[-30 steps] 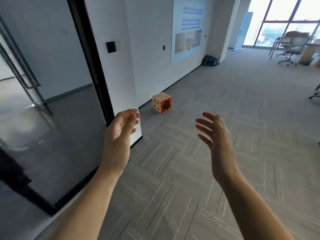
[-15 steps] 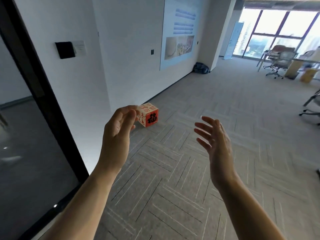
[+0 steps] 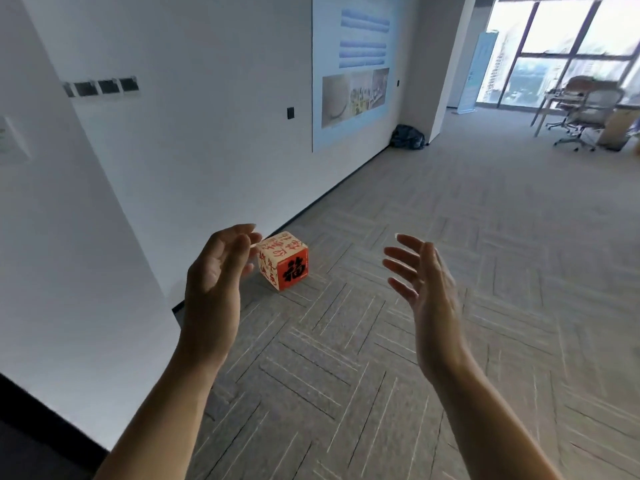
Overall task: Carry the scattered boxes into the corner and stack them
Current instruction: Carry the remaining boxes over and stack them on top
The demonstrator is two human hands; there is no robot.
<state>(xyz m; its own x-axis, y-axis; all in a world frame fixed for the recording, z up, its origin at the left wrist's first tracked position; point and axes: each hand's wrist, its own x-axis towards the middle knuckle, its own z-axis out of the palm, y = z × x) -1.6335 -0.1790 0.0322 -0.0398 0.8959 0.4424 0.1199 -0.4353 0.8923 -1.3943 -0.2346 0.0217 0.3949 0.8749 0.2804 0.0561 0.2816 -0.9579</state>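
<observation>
Head view showed the left hand [image 3: 214,271] and right hand [image 3: 429,289] raised with palms facing, fingers loose, holding nothing. The box [image 3: 284,261] sat on the carpet [image 3: 346,358] beyond the left fingertips, apparently untouched. It looked cubic with no long axis, one vertical edge towards the hands. Pressing flat palms on opposite faces should lift it squarely.

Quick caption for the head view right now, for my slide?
Open left hand and right hand extended toward a red-and-cream printed box on herringbone carpet beside a white wall.
</observation>
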